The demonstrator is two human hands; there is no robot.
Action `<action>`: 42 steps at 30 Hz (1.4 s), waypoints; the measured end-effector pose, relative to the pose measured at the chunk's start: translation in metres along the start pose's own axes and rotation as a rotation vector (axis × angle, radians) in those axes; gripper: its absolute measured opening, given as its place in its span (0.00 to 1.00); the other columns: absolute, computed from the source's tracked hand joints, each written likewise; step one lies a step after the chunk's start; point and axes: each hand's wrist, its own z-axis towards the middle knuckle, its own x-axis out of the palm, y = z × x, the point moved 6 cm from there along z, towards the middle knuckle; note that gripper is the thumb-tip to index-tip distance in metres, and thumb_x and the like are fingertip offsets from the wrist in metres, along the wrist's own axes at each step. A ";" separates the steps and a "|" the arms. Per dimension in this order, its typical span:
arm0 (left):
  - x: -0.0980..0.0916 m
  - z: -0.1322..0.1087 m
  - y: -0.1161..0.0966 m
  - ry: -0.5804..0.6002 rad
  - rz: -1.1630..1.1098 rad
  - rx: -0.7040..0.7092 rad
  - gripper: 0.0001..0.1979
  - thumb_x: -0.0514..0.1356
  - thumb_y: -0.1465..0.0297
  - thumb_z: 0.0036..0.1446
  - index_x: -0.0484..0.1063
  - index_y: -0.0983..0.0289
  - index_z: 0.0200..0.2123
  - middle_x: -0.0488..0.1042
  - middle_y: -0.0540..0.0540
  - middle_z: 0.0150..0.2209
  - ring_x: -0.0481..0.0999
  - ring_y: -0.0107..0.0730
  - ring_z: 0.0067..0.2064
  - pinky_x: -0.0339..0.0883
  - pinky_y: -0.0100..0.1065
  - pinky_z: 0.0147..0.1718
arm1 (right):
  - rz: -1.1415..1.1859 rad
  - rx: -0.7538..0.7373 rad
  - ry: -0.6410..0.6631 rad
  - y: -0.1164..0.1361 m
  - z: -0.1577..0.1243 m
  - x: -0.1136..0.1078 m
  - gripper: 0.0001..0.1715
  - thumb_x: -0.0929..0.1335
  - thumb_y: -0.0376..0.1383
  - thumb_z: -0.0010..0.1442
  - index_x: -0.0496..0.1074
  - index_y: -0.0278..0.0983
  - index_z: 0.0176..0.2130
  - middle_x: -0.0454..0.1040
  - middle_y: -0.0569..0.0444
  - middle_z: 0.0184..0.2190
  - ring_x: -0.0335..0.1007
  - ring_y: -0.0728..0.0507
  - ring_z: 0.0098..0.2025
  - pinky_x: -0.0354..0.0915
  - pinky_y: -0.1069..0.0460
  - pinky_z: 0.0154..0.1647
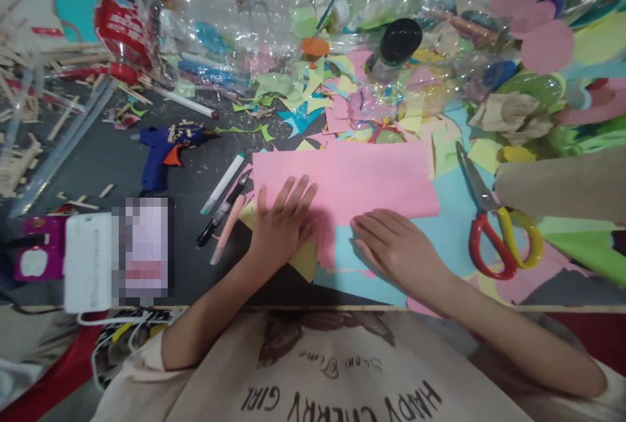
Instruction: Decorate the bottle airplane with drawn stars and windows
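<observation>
A sheet of pink paper lies across the table in front of me, with its right end slightly curled. My left hand rests flat on its left part, fingers spread. At the paper's lower edge is my right hand, palm down, with its fingers stretched out close together over light blue paper. Part of a yellow sheet shows beneath my left hand. Beside that hand lie a white marker, a black pen and a peach-coloured marker.
Scissors with red and yellow handles lie at right. A blue glue gun is at left, above a white power bank and a blurred-out rectangle. Paper scraps, plastic bottles and wooden sticks crowd the far side.
</observation>
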 end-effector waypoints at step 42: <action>-0.040 -0.080 0.014 0.063 0.103 0.090 0.29 0.49 0.63 0.69 0.53 0.70 0.68 0.73 0.66 0.56 0.74 0.48 0.56 0.56 0.46 0.63 | -0.247 0.227 0.130 -0.037 -0.070 -0.021 0.17 0.63 0.31 0.66 0.75 0.23 0.46 0.78 0.36 0.38 0.73 0.33 0.38 0.70 0.39 0.41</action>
